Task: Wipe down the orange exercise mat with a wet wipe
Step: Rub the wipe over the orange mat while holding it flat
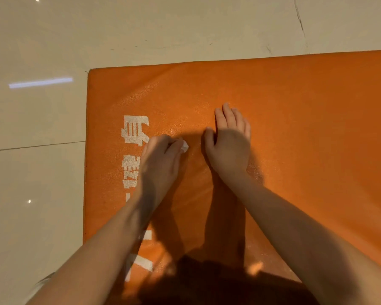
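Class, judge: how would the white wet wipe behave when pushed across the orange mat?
Probably floppy: the wet wipe is bunched small inside the left hand. Likely light, since curled fingers alone hold it. It may glide, as the orange mat glistens nearby.

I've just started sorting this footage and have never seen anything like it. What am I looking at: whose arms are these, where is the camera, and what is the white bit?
There is no machine here. The single picture comes from a wide-angle camera worn on a person's head, looking forward and down, so the two bare arms reaching in from the bottom are the wearer's own. They lean over an orange mat with white lettering, which lies on a pale tiled floor. The left hand grips a crumpled white wet wipe against the mat. The right hand holds nothing and rests flat on the mat, fingers straight.
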Motion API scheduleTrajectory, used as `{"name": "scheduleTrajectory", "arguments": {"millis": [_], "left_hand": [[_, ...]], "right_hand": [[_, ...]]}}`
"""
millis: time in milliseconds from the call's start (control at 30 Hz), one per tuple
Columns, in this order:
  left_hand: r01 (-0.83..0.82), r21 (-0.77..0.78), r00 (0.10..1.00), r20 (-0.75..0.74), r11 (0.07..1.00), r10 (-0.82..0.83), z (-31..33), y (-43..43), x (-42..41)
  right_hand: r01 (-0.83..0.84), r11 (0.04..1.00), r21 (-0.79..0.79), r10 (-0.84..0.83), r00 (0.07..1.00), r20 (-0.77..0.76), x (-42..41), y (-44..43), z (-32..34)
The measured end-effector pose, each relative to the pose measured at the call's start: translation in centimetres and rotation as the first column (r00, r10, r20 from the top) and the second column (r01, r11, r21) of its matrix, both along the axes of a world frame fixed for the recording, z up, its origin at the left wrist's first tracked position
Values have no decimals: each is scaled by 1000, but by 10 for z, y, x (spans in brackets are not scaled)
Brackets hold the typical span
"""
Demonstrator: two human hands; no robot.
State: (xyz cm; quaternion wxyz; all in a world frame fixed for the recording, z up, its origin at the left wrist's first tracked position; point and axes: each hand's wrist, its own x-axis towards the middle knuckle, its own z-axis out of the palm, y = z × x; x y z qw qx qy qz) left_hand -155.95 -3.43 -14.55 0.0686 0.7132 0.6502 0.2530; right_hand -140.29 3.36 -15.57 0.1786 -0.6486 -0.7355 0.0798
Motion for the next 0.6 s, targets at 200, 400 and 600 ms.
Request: {"name": "scheduleTrajectory", "arguments": {"millis": [200,400,600], "left_hand": [[-243,-88,970,0,966,244,4,62,-15],[57,-54,993,-102,997,-63,4,67,-9],[-168,-115,986,-41,979,164,7,95,-6]], "right_hand": [[-1,1000,-9,1,1000,10,-1,-1,0],[3,1000,8,-3,1000,1,-2,-1,-1],[7,999,40,-8,1000,21,-2,-3,-6]]}}
